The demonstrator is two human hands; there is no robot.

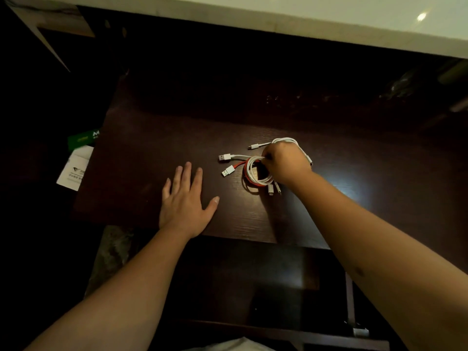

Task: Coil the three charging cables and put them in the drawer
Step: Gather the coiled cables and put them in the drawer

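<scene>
Three coiled charging cables lie together on the dark wooden desk [141, 158]. A red cable [245, 176] and a white cable [253, 166] overlap in one stack, their USB plugs pointing left. A second white cable [286, 140] loops just behind my right hand. My right hand [285, 163] is closed over the stacked coils, fingers pinching the white loops. To the left of the cables, my left hand [186, 201] rests flat on the desk, fingers spread, holding nothing. An open drawer [253, 295] shows dark below the desk's front edge.
A white card [73, 168] and a green packet [82, 139] lie left of the desk. A pale countertop [329, 24] runs along the back. Dim objects sit in shadow at the far right. A metal drawer rail [350, 307] shows at the lower right.
</scene>
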